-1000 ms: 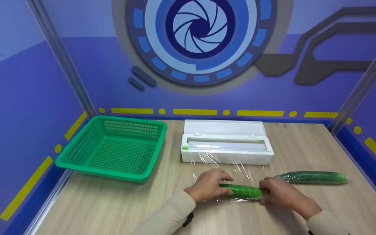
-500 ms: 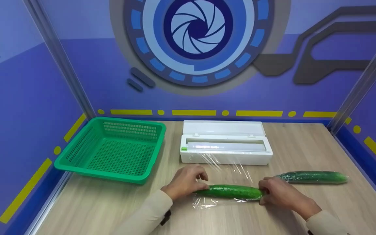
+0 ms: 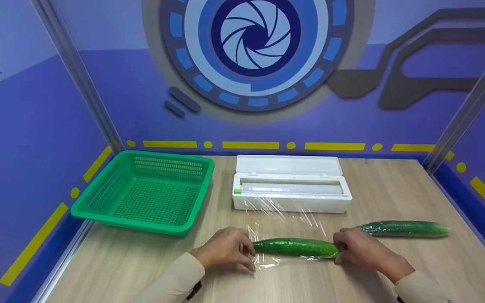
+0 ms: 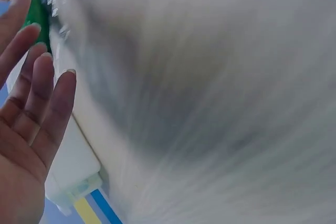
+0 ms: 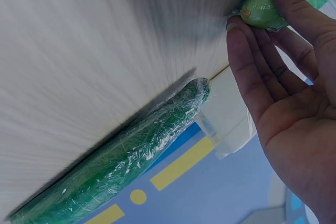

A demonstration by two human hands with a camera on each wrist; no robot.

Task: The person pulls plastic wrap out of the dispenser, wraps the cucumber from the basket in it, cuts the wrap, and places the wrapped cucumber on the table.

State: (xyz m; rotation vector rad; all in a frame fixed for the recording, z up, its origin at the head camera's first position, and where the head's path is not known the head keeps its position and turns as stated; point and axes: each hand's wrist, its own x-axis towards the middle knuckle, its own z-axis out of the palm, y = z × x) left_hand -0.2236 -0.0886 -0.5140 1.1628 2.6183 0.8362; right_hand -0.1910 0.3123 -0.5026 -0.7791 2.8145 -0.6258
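A cucumber (image 3: 295, 247) lies crosswise on a sheet of clear plastic wrap (image 3: 270, 263), which runs from the white dispenser box (image 3: 293, 205) behind it. At its right end my right hand (image 3: 362, 249) holds on, thumb on one side and fingers on the other; the right wrist view shows film over that cucumber tip (image 5: 261, 9). Beside the left end is my left hand (image 3: 225, 248), thumb and fingers spread around the film's left edge. In the left wrist view the left fingers (image 4: 55, 111) look nearly straight and apart.
Another cucumber (image 3: 406, 228), wrapped in film, lies to the right behind my right hand. A green mesh basket (image 3: 131, 224) stands at the left back of the wooden table (image 3: 141, 269). The box lid (image 3: 289, 165) is tipped back toward the patterned wall.
My left hand has slid left along the cucumber and off its left end, uncovering more of it, and its fingers have spread. My right hand stays at the right end.
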